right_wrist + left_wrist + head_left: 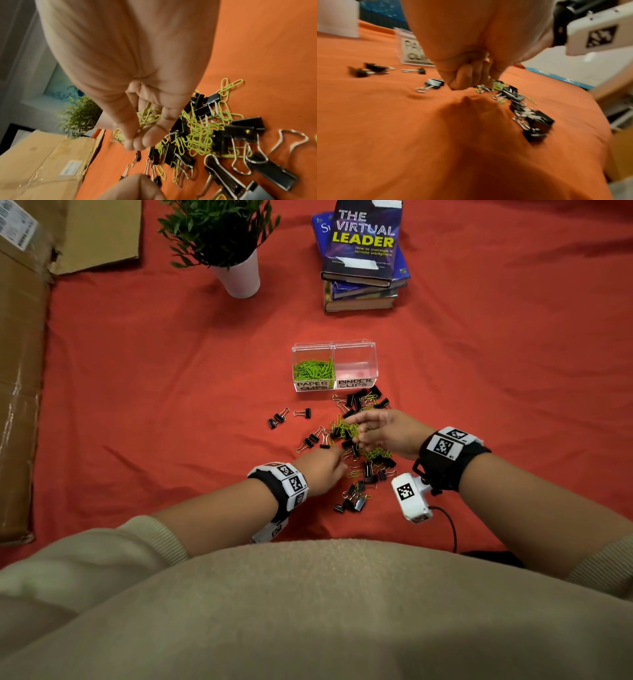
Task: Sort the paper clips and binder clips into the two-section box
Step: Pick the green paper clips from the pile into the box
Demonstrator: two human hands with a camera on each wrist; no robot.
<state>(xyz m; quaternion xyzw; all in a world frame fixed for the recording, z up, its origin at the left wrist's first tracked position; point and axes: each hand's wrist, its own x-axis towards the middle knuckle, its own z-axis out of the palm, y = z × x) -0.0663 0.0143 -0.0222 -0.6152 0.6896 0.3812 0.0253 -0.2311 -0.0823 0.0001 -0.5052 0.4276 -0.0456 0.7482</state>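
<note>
A clear two-section box (334, 347) stands on the red cloth. Its left section, labelled PAPER CLIPS, holds green paper clips (313, 369); the BINDER CLIPS section (354, 368) is bare. In front lies a mixed pile (363, 446) of black binder clips and green paper clips. My right hand (373, 429) hovers over the pile, its curled fingers (137, 135) holding a bunch of green paper clips (147, 117). My left hand (325, 469) is at the pile's left edge; its fingers (467, 77) are curled against the cloth with nothing showing in them.
Stray binder clips (279, 417) lie left of the pile. A potted plant (236, 268) and a stack of books (363, 258) stand behind the box. Cardboard boxes (20, 371) line the left edge. A white wrist camera (411, 496) hangs below my right wrist.
</note>
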